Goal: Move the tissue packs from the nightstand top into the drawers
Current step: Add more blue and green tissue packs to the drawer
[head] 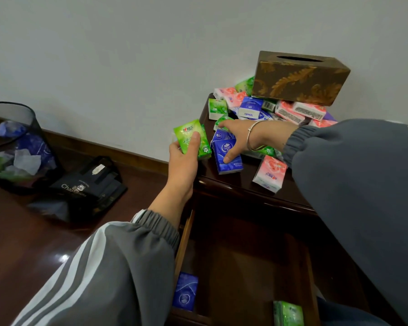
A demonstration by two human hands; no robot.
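Several tissue packs in green, blue and pink lie piled on the dark nightstand top (243, 182). My left hand (183, 161) is shut on a green tissue pack (189, 135), held upright at the top's left corner. My right hand (238, 137) reaches across the pile, fingers on a blue tissue pack (224, 158) at the front left. A pink pack (270, 172) lies near the front edge. Below, the open drawer (186, 236) holds a blue pack (185, 291) and a green pack (289, 314).
A brown and gold tissue box (302, 78) rests on top of the pile at the back. On the wood floor to the left stand a dark bin (10, 114) holding wrappers and a black bag (85, 184). A white wall rises behind.
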